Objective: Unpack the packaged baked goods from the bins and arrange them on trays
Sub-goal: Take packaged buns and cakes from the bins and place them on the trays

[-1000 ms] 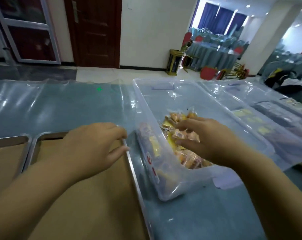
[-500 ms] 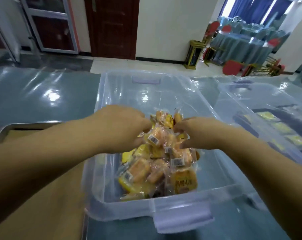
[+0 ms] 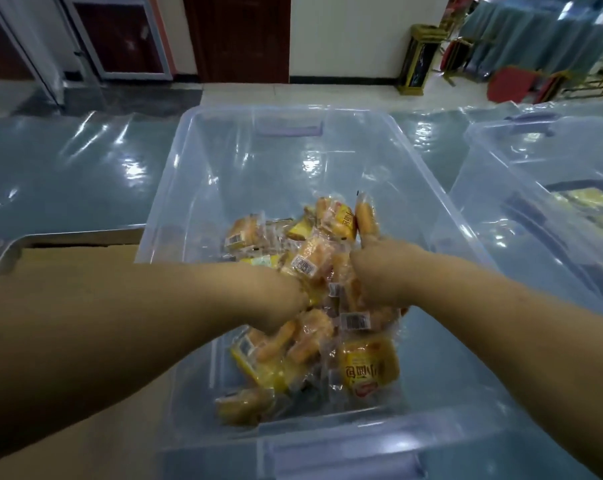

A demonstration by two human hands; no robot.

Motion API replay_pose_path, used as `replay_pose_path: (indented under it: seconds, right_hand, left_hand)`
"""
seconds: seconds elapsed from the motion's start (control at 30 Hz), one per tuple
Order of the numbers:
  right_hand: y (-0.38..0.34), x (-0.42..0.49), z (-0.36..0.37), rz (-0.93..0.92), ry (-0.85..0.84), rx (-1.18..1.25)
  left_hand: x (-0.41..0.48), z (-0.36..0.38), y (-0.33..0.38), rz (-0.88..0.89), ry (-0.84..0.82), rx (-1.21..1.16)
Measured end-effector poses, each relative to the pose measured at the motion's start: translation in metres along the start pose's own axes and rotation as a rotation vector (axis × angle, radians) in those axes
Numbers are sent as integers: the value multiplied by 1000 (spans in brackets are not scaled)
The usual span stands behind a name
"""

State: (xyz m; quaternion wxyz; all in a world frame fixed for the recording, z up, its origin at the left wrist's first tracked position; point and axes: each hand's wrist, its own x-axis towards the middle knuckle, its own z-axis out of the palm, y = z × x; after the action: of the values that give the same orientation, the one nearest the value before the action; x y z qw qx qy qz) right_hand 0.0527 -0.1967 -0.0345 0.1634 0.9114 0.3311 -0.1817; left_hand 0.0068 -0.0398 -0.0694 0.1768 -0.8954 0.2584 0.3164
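Note:
A clear plastic bin [image 3: 224, 140] stands in front of me with a heap of small wrapped yellow-orange buns [image 3: 367, 367] in its near half. Both my hands are down in the heap. My left hand [image 3: 276, 299] digs in from the left, fingers buried among the packets. My right hand [image 3: 383, 275] comes in from the right, fingers curled round a bunch of packets, several sticking up above it. To the left lies a metal tray [image 3: 85, 237] lined with brown paper, partly hidden by my left forearm.
A second clear bin [image 3: 521, 174] with pale yellow packets stands at the right, close to the first. The table wears a shiny blue-green plastic cover [image 3: 68, 174]. Behind it are a door, red chairs and draped tables.
My left hand left the tray edge and went into the bin. Both hands have since sunk deeper into the packets and closed around them. My view has come closer over the bin.

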Motion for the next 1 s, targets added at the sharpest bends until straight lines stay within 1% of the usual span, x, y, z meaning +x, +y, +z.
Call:
replay_pose_path:
  seconds: [0.1,0.2,0.33,0.43,0.53,0.6,0.67,0.77,0.87,1.0]
  right_hand:
    - [-2,2,2,-2,-36,-9]
    - [0,4,4,13,-6,52]
    - [9,1,-6,68,8,117]
    - [17,-8,-21,73,41,220]
    - [25,-25,-40,23,76,303]
    - [24,-37,-51,-39,3,338]
    - [16,-45,-54,-97,-130,327]
    - [-2,-43,-36,-141,-282,186]
    - [-14,-37,-17,-139,-319,76]
    - [-15,-34,-8,-141,-363,88]
  left_hand:
    - [5,8,2,26,36,23]
    - [6,3,-3,50,97,30]
    - [2,-11,-13,47,133,-42]
    - [1,-16,-14,44,112,-107]
    - [2,-17,-11,78,72,-118]
    - [3,-20,-9,98,57,-90]
    - [6,-24,-6,114,54,-45]
    - [12,-26,3,136,36,-12]
    - [14,-26,8,152,54,-27]
    - [11,-24,9,148,26,-26]
